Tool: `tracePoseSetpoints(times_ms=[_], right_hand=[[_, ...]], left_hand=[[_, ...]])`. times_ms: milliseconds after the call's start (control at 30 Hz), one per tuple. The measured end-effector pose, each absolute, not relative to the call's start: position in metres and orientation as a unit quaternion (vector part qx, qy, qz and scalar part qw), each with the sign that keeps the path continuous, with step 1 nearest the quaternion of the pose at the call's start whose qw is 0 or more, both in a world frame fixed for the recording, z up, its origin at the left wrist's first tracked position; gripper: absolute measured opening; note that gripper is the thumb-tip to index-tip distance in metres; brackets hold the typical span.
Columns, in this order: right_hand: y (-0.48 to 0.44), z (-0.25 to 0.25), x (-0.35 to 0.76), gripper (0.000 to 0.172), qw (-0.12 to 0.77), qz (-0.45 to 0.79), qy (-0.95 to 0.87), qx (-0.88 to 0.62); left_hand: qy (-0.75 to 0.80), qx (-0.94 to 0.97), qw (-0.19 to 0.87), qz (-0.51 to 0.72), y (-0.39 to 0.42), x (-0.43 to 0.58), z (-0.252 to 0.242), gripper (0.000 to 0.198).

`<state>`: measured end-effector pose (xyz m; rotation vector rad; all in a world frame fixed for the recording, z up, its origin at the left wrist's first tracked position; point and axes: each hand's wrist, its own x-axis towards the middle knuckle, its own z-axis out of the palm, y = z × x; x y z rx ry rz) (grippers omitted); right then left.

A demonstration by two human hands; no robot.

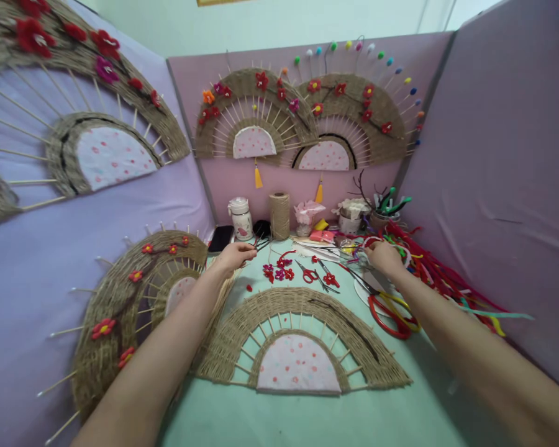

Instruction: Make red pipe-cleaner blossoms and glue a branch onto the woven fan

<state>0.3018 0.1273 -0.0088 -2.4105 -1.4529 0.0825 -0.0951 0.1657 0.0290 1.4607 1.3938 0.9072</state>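
Note:
A woven jute fan (302, 335) with a pink speckled centre lies flat in front of me on the mint-green table (307, 422). My left hand (235, 254) reaches forward at the table's back left, fingers closed on a thin dark tool whose tips point right. My right hand (384, 256) is stretched to the back right, fingers curled down into a heap of red, yellow and green pipe cleaners (428, 273); what it grips is hidden. Small red and magenta flowers (279, 270) lie between the hands.
Red-handled scissors (310, 274) and more tools lie by the flowers. A twine spool (279, 215), a white jar (241, 218) and small pots stand at the back. Another fan (130, 304) leans at the left. Decorated fans hang on the purple walls.

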Motion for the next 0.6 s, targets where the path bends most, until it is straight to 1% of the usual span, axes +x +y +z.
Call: tracePoseSetpoints(times_ms=[100, 133, 167, 200, 300, 333, 433, 500, 600], right_hand=[[0.119, -0.004, 0.285, 0.046, 0.157, -0.007, -0.515, -0.842], [0.115, -0.001, 0.278, 0.050, 0.159, -0.023, -0.522, -0.838], [0.112, 0.002, 0.271, 0.049, 0.160, -0.048, -0.539, -0.826], [0.107, 0.006, 0.264, 0.045, 0.166, -0.065, -0.563, -0.807], [0.094, 0.013, 0.241, 0.029, 0.195, -0.062, -0.659, -0.724], [0.089, 0.013, 0.235, 0.028, 0.212, -0.069, -0.676, -0.703], [0.077, 0.007, 0.223, 0.031, 0.322, -0.132, -0.682, -0.643], [0.071, 0.000, 0.225, 0.033, 0.377, -0.153, -0.658, -0.634], [0.064, -0.011, 0.240, 0.028, 0.422, -0.134, -0.623, -0.645]], left_hand=[[0.544, 0.551, 0.478, 0.414, 0.142, -0.082, 0.031, 0.028], [0.521, 0.517, 0.512, 0.447, 0.133, -0.078, 0.032, 0.029], [0.490, 0.492, 0.551, 0.463, 0.123, -0.074, 0.033, 0.030], [0.462, 0.473, 0.587, 0.467, 0.114, -0.070, 0.033, 0.030], [0.397, 0.413, 0.680, 0.458, 0.086, -0.060, 0.033, 0.028], [0.380, 0.400, 0.703, 0.449, 0.079, -0.058, 0.032, 0.027], [0.350, 0.375, 0.747, 0.423, 0.064, -0.053, 0.025, 0.023], [0.338, 0.362, 0.756, 0.428, 0.060, -0.052, 0.019, 0.023], [0.329, 0.344, 0.740, 0.476, 0.061, -0.054, 0.011, 0.023]])
